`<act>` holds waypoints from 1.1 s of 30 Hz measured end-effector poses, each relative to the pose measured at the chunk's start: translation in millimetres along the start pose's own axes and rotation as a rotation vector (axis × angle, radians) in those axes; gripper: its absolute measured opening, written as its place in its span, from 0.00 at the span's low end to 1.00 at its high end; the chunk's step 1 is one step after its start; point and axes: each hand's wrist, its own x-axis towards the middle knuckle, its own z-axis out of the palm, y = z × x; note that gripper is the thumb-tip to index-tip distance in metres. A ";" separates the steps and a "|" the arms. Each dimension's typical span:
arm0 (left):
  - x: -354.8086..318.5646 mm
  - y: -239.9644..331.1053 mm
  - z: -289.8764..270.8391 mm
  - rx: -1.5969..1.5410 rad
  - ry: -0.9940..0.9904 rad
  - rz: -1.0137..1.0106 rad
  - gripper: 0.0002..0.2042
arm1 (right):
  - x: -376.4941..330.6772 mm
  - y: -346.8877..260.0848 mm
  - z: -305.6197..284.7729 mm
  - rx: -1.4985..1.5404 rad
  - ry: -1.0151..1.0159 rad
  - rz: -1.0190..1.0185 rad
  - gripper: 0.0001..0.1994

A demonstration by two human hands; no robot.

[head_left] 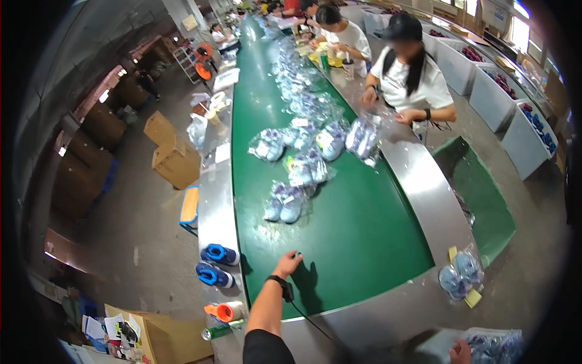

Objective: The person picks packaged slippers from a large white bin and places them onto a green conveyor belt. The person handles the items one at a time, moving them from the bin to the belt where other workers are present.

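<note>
My left hand (287, 266) reaches out over the green conveyor belt (357, 255), fingers loosely bent and slightly apart, with nothing visible in it. A dark band circles that wrist, and a thin cable runs from it. Just beyond the fingers lies a clear-bagged pair of light blue shoes (285, 203), not touched. More bagged pairs (308, 167) lie close behind. At the lower right edge my right hand (460, 352) is curled closed beside blue-purple shoes in clear bags (494, 347); what it grips, if anything, is hidden.
Two dark blue shoes (216, 265) and an orange-and-white roll (225, 312) stand on the left metal ledge. A bagged pair (461, 276) sits at the right corner. A co-worker (409, 79) handles a bag across the belt. A green bin (485, 200) stands right.
</note>
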 end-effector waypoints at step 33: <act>130.4 95.7 -20.8 -1.035 0.620 -0.505 0.22 | -66.5 19.8 18.0 0.259 0.000 0.097 0.19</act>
